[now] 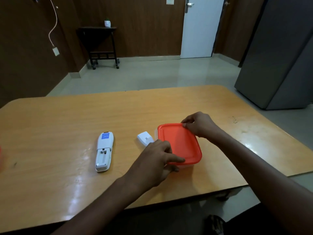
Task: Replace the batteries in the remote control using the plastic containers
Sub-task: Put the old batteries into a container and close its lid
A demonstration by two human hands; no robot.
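A clear plastic container with an orange lid sits on the wooden table, right of centre. My left hand grips its near left corner, fingers over the lid edge and thumb under the rim. My right hand pinches the lid's far right corner. The white remote control lies face down to the left, its battery compartment open and without batteries. Its white battery cover lies just left of the container. The container's contents are hidden.
Something orange shows at the table's far left edge. A grey cabinet stands beyond the table on the right. A dark side table and a white door are at the far wall.
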